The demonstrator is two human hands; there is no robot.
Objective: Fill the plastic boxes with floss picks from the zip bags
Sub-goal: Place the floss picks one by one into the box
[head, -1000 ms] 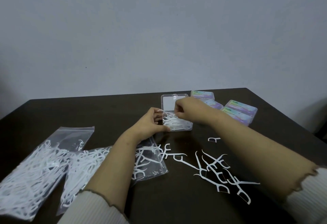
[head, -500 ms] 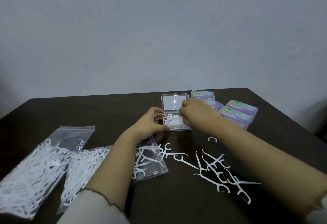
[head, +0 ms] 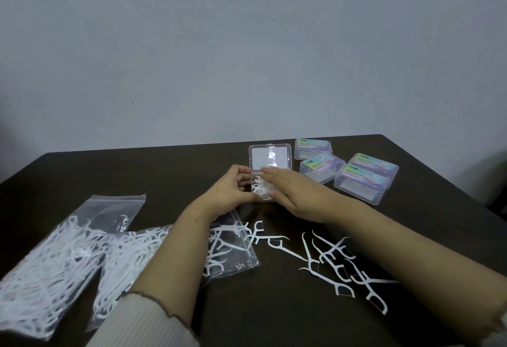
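Floss picks (head: 262, 190) fill the open plastic box (head: 262, 182) at bench (head: 164, 171) centre, lid (head: 270, 160) tipped back. Left hand (head: 230, 193) grips the box's left side, fingers curled round it. Right hand (head: 290, 190) lies flat, fingers straight, pressing on the picks inside. Loose picks (head: 337, 261) lie scattered on the near bench. Two zip bags (head: 55, 259) of picks lie left, overlapping. Four closed boxes (head: 365, 179) sit right of the open one.

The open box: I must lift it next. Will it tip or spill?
Probably light: the open box is thin clear plastic. Its raised lid may tip it backward. Picks heaped inside could spill.
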